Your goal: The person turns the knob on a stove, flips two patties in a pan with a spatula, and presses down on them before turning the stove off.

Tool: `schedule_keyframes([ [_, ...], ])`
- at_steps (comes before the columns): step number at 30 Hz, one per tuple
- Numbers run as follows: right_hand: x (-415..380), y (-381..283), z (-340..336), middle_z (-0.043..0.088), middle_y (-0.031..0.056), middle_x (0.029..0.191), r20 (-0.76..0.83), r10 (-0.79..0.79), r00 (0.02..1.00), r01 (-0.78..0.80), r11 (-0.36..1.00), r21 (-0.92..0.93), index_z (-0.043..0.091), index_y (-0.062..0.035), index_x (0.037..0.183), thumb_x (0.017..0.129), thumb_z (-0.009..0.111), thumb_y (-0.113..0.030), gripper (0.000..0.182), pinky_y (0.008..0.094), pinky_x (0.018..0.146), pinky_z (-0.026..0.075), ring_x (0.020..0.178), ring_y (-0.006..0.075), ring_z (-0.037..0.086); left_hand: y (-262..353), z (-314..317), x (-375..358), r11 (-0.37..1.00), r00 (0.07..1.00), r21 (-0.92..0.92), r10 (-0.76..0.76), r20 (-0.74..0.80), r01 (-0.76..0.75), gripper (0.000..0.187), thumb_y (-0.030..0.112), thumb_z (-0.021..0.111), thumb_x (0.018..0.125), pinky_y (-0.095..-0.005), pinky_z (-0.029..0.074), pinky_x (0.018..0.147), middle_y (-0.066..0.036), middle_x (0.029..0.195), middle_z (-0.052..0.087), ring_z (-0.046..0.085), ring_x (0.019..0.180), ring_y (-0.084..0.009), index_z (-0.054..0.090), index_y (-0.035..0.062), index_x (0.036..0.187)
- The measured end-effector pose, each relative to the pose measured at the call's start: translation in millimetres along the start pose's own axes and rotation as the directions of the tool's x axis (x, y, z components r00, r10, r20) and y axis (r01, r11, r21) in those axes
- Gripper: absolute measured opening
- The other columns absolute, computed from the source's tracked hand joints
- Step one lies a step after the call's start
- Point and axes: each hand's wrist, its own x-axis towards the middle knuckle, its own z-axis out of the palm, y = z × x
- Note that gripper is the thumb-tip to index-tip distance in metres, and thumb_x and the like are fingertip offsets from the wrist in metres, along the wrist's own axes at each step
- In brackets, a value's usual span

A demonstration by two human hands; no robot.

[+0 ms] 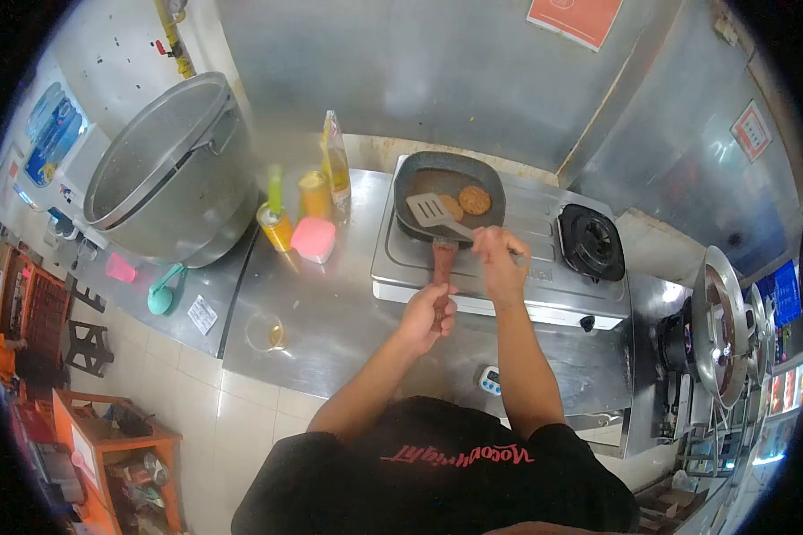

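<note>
My left hand (427, 316) is wrapped round the brown handle (443, 263) of a dark square pan (493, 178), which sits on the left burner of a silver gas stove (531, 259). My right hand (501, 252) grips a slotted spatula (430, 210), its blade over the front left of the pan. Two browned round patties lie in the pan. The right patty (475, 201) shows fully, while the left patty (452, 208) is partly behind the spatula.
Left of the stove stand a pink-lidded container (313, 239), yellow cans (276, 226), a pouch (336, 165) and a large pot (178, 187). Nearer me are a small clear bowl (268, 333) and a timer (490, 380). A wok (721, 325) is at the right.
</note>
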Motion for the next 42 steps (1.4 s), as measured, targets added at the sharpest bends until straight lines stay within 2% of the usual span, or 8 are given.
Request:
schedule_keyframes([
  [4, 22, -3, 7, 0.052, 0.0042, 0.065, -0.157, -0.047, 0.987, 0.091, 0.952, 0.292, 0.053, -0.0020, 0.066, 0.102, 0.060, -0.014, 0.039, 0.0332, 0.069, 0.041, 0.067, 0.0149, 0.049, 1, 0, 0, 1.000, 1.000, 0.014, 0.002, -0.002, -0.002, 0.030, 0.033, 0.052, 0.103, -0.0287, 0.035, 0.052, 0.000, 0.074, 0.050, 0.044, 0.056, -0.0129, 0.054, 0.0082, 0.119],
  [7, 21, -11, 14, 0.050, 0.0028, 0.064, -0.166, -0.148, 0.975, 0.177, 0.968, 0.180, 0.051, -0.0018, 0.065, 0.102, 0.060, -0.016, 0.040, 0.0306, 0.065, 0.036, 0.068, 0.0128, 0.047, -1, -4, 1, 1.000, 1.000, 0.011, 0.005, 0.002, -0.005, 0.029, 0.034, 0.053, 0.103, -0.0288, 0.034, 0.051, 0.001, 0.074, 0.050, 0.044, 0.055, -0.0132, 0.054, 0.0088, 0.118],
  [13, -11, 5, 7, 0.045, 0.0007, 0.063, -0.147, -0.105, 0.984, 0.085, 0.987, -0.138, 0.046, -0.0021, 0.064, 0.099, 0.061, -0.007, 0.038, 0.0295, 0.062, 0.036, 0.063, 0.0121, 0.044, 1, -4, 3, 1.000, 1.000, -0.009, -0.003, 0.007, 0.003, 0.028, 0.033, 0.051, 0.105, -0.0291, 0.033, 0.050, 0.001, 0.074, 0.050, 0.042, 0.052, -0.0127, 0.054, 0.0091, 0.119],
  [15, -19, 7, 1, 0.043, 0.0020, 0.062, 0.037, -0.197, 0.980, 0.199, 0.938, -0.283, 0.042, -0.0026, 0.063, 0.094, 0.064, -0.001, 0.038, 0.0312, 0.060, 0.036, 0.060, 0.0135, 0.041, 0, -5, 1, 1.000, 0.999, -0.011, 0.008, 0.041, -0.008, 0.032, 0.035, 0.052, 0.104, -0.0288, 0.036, 0.049, 0.000, 0.074, 0.052, 0.045, 0.053, -0.0129, 0.053, 0.0071, 0.118],
  [21, -20, 1, 2, 0.039, 0.0029, 0.060, 0.065, -0.219, 0.974, 0.228, 0.928, -0.293, 0.034, -0.0038, 0.062, 0.091, 0.066, 0.001, 0.043, 0.0326, 0.059, 0.037, 0.059, 0.0154, 0.039, -2, -4, 1, 1.000, 1.000, -0.018, 0.010, 0.026, -0.010, 0.033, 0.036, 0.052, 0.104, -0.0287, 0.037, 0.047, 0.001, 0.075, 0.051, 0.045, 0.053, -0.0127, 0.053, 0.0069, 0.118],
  [25, -19, -3, 6, 0.038, 0.0030, 0.059, 0.031, -0.123, 0.992, 0.127, 0.941, -0.312, 0.035, -0.0036, 0.062, 0.090, 0.067, 0.001, 0.043, 0.0329, 0.059, 0.037, 0.058, 0.0152, 0.039, 0, -2, -1, 1.000, 1.000, 0.012, 0.001, 0.012, -0.002, 0.033, 0.037, 0.052, 0.104, -0.0288, 0.037, 0.047, 0.000, 0.075, 0.050, 0.045, 0.053, -0.0127, 0.053, 0.0070, 0.119],
  [30, -19, 2, 9, 0.038, 0.0028, 0.058, 0.071, -0.224, 0.972, 0.235, 0.906, -0.351, 0.036, -0.0033, 0.061, 0.088, 0.068, 0.000, 0.042, 0.0327, 0.059, 0.038, 0.057, 0.0152, 0.038, 2, -1, -1, 1.000, 1.000, -0.004, -0.018, -0.015, 0.018, 0.032, 0.035, 0.050, 0.105, -0.0296, 0.034, 0.047, 0.001, 0.074, 0.051, 0.044, 0.051, -0.0122, 0.054, 0.0072, 0.122],
  [42, -22, 2, 6, 0.042, 0.0033, 0.060, 0.096, -0.152, 0.984, 0.173, 0.944, -0.281, 0.036, -0.0026, 0.062, 0.087, 0.067, 0.001, 0.039, 0.0342, 0.065, 0.043, 0.059, 0.0162, 0.042, 2, -2, 0, 0.999, 1.000, 0.027, -0.029, -0.012, 0.029, 0.031, 0.038, 0.054, 0.102, -0.0310, 0.037, 0.049, 0.000, 0.075, 0.052, 0.045, 0.053, -0.0131, 0.054, 0.0107, 0.118],
])
